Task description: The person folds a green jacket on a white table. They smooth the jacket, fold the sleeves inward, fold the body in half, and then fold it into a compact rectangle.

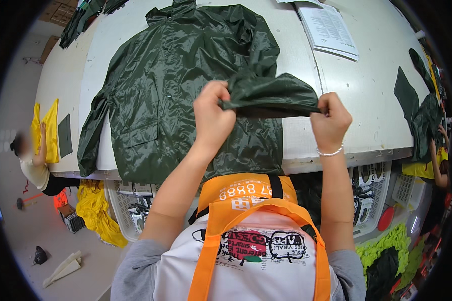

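A shiny dark green rain jacket (158, 95) lies spread on the white table, its collar at the far side and its hem by the near edge. Its sleeve on the right is lifted off the table, the cuff end (281, 95) stretched between my hands. My left hand (215, 108) is closed on one side of the cuff, over the jacket's front. The other side is pinched in my right hand (331, 120), which has a beaded bracelet at the wrist. The sleeve's opening sags between them.
A stack of printed sheets (329, 30) lies at the back right. Under the table stand white baskets (120, 210) of packets. Yellow garments (98, 210) hang at the left, lime-green ones (386, 246) lie at the lower right. Other people work at both table ends, with a yellow garment (49, 130) at the left.
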{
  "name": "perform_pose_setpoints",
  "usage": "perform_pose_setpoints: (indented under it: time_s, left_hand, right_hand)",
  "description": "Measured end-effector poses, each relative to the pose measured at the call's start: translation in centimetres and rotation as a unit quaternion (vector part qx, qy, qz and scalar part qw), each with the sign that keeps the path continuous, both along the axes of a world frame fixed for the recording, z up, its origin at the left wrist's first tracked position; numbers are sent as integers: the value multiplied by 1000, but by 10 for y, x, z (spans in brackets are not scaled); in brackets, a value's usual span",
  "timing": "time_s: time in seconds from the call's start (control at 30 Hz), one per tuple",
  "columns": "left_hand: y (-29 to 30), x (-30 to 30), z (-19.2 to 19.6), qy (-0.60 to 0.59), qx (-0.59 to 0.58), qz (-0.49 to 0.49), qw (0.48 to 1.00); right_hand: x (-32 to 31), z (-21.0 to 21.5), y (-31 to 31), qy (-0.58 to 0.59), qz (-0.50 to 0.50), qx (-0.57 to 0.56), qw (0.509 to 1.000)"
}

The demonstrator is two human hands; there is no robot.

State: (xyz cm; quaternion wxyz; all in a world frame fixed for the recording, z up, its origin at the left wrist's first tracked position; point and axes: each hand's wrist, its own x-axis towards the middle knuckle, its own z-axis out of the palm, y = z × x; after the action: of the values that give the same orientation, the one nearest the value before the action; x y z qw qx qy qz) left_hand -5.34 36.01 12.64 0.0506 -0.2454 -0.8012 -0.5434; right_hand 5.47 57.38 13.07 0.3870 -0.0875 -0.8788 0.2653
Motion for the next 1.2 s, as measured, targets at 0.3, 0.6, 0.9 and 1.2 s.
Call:
perform_pose_setpoints:
  time_s: [0.3,0.6,0.9,1.2]
  left_hand:
    - [14,25,43,99,-49,-158,981]
    - [10,14,39,214,5,-104,971]
    - [11,25,39,225,40,-133,965]
    - [12,28,37,224,11,-174,959]
  right_hand:
    - [4,24,-35,-38,26,-169,985]
    - [34,64,-31,-274,237,-306,881]
    - [35,60,-52,-139,150,-269,941]
    - [42,57,-42,-175,157,-326,916]
